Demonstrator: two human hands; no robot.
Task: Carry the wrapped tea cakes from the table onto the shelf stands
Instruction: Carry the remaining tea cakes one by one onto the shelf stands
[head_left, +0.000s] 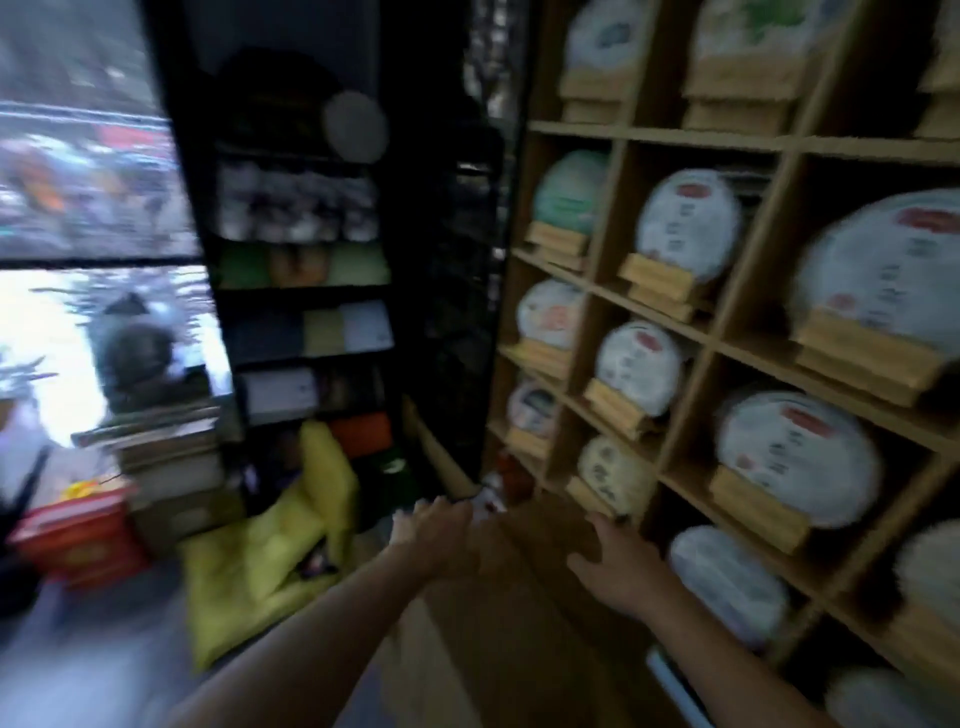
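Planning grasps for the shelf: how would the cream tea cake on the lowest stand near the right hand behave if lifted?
The cream tea cake is a flat round disc, so probably stiff, and apt to roll if set on edge. It leans on a small wooden stand, so a nudge could tip it off. Its wrapper looks like paper: likely fair grip, though tearable. The frame is blurred.

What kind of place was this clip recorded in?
Most likely a tea shop. A wooden grid shelf holds round wrapped tea cakes propped on small wooden stands, and a dark display rack of boxed goods stands beside a street-facing window.
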